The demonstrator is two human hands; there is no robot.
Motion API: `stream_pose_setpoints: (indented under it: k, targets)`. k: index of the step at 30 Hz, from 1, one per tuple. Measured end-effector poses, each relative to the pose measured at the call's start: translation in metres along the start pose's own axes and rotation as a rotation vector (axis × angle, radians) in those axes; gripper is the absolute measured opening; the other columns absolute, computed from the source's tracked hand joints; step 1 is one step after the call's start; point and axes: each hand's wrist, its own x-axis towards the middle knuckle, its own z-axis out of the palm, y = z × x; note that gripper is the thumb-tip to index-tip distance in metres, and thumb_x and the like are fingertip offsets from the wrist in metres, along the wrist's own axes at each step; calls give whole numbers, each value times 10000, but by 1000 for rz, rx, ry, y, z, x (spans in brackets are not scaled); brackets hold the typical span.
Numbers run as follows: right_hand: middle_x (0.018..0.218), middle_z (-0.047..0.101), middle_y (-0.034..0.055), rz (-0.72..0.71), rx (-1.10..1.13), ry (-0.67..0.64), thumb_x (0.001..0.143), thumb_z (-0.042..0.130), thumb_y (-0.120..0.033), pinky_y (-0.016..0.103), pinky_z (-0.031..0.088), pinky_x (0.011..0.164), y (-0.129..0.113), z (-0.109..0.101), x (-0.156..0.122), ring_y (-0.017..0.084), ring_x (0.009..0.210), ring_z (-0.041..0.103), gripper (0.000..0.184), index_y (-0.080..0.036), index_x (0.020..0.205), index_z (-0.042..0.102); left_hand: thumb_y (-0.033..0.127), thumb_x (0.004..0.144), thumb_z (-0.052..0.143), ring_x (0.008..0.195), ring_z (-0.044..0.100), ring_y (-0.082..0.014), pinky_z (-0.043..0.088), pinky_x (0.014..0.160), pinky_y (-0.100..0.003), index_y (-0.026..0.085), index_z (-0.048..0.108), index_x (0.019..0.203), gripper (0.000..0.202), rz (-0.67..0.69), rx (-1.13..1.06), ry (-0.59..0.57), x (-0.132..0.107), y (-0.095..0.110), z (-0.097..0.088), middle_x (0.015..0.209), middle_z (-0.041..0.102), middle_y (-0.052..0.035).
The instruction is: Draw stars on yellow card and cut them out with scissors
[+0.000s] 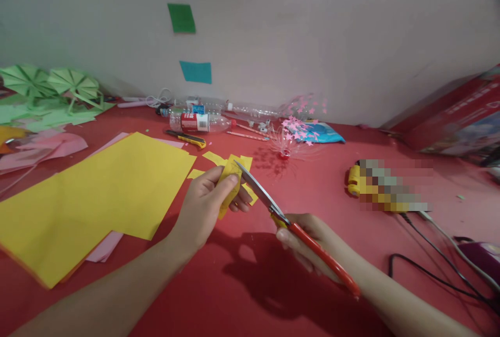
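Note:
Between the thumb and fingers of my left hand (205, 201) is a small strip of yellow paper (231, 178) with faint lines drawn on it. My right hand (312, 240) is closed around red-handled scissors (258, 188). Their blades point up and left, and the tips reach the upper edge of the strip. Whether the blades are cutting into it I cannot tell. Several yellow paper scraps (214, 158) lie on the red table behind my left hand. Large yellow sheets (128, 186) rest to the left, over pink paper (104, 247).
A yellow utility knife (186, 139), a plastic bottle (201, 122) and a bottle piece with pink stars (291, 136) lie toward the back. Green paper fans (74, 84) stand far left. At right are a yellow tool (354, 179) and cables (433, 274). A white wall (253, 40) bounds the table.

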Motion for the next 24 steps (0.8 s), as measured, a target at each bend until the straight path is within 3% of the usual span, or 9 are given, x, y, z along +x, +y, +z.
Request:
stream_pose_setpoints:
  k: [12, 24]
  targets:
    - [409, 385, -74, -19, -12, 6, 756, 483, -740, 193, 240, 367, -1, -1, 2, 55, 346, 342, 562, -204, 618, 386, 294, 864, 559, 549, 654, -141, 504, 528, -240, 162, 656, 861, 164, -13, -25, -5, 1, 0, -1, 678, 716, -23]
    - [381, 378, -80, -5, -4, 18, 760, 502, -713, 195, 238, 365, -2, -4, 1, 54, 327, 320, 540, -207, 610, 392, 394, 854, 562, 707, 680, -208, 554, 673, -325, 164, 689, 877, 264, -32, 42, -33, 5, 3, -5, 762, 720, -72]
